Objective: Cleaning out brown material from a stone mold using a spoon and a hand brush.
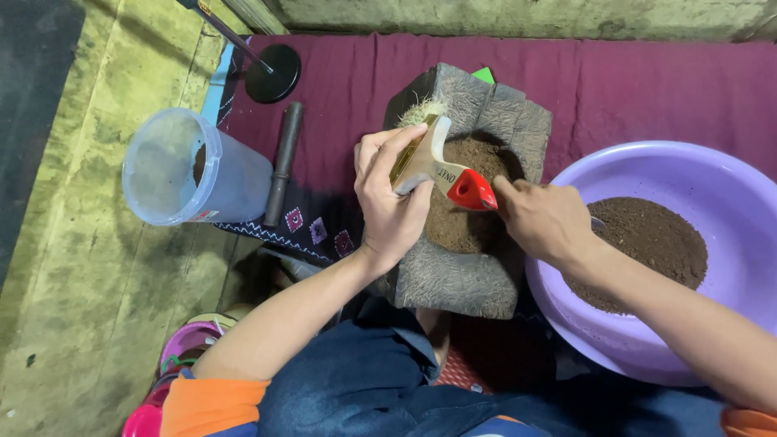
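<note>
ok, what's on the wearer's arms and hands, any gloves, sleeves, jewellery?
Left hand and right hand are bare: no gloves, rings or watch visible. Both forearms are uncovered. An orange short sleeve shows at the left upper arm, another orange sleeve edge at the right.

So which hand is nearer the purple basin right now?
Right. The right hand sits at the purple basin's near rim, beside the stone mortar. The left hand is farther, holding the brush over the mortar.
</note>
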